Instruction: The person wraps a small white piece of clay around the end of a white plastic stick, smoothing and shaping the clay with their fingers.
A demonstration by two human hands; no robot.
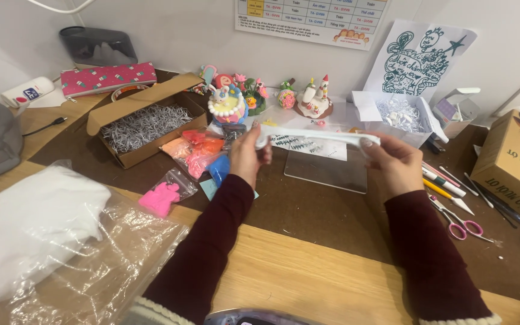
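Observation:
Between my two hands stretches a long white strip of soft clay (314,136), held level above the desk. My left hand (248,155) pinches its left end and my right hand (392,161) grips its right end. Both arms wear dark red sleeves. Under the strip lies a clear plastic board (326,171) on a dark brown mat (308,216). Small bags of orange, pink and blue clay (203,153) lie just left of my left hand, and a pink clay piece in a bag (162,197) sits nearer the front.
An open cardboard box of shredded paper (142,123) stands at the back left, small clay figures (230,99) behind. A white box (398,117), tools and pink scissors (461,225) lie right, beside a brown carton (516,162). A large white lump in clear plastic (31,235) fills the front left.

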